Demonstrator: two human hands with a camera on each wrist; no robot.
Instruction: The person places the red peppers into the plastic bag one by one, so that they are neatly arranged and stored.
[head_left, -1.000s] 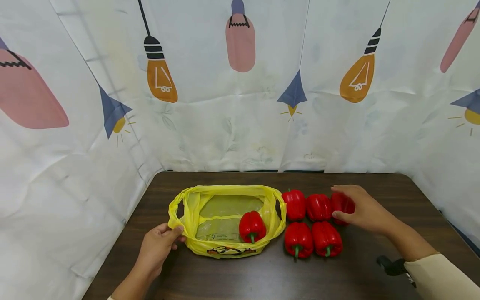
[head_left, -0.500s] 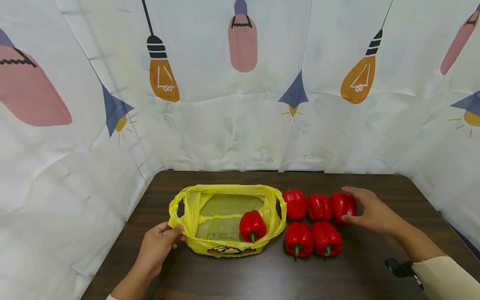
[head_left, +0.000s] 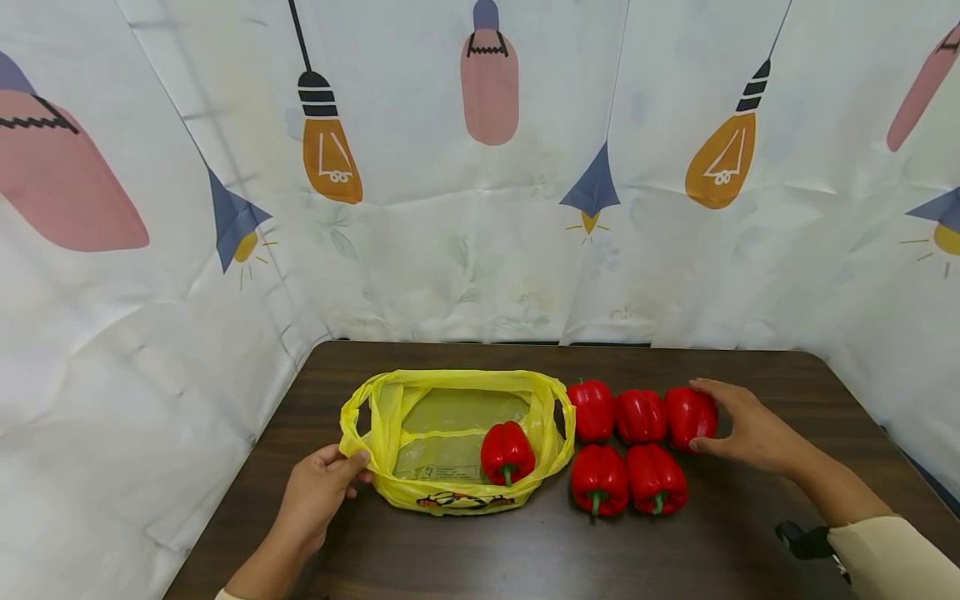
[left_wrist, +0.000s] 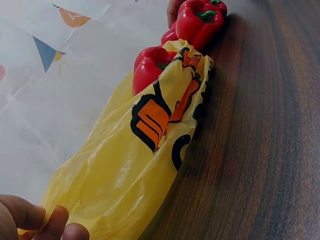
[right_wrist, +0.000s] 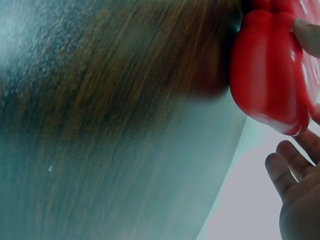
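My left hand [head_left: 318, 483] pinches the left handle edge of a yellow plastic bag [head_left: 397, 493]; thumb and fingers also show on the thin film in the left wrist view. The bag's mouth is spread wide, and one red bell pepper [head_left: 506, 450] lies inside at its right end. My right hand [head_left: 757, 429] is at the back right bell pepper [head_left: 690, 417], thumb on its near side and fingers curved round its far side. In the right wrist view the thumb overlaps this pepper's [right_wrist: 267, 65] skin, while the lower fingers spread apart.
Four is avoided by saying several other red bell peppers [head_left: 641, 415] stand grouped right of the bag, the front ones [head_left: 598, 479] with green stems facing me. The dark wooden table [head_left: 540, 554] meets a printed white cloth [head_left: 465, 275] behind. A black strap [head_left: 802, 539] sits at my right sleeve.
The right hand has shifted slightly right and toward me around the back right pepper, which was blurred a second ago and now looks still. The left hand and bag stay as they were.
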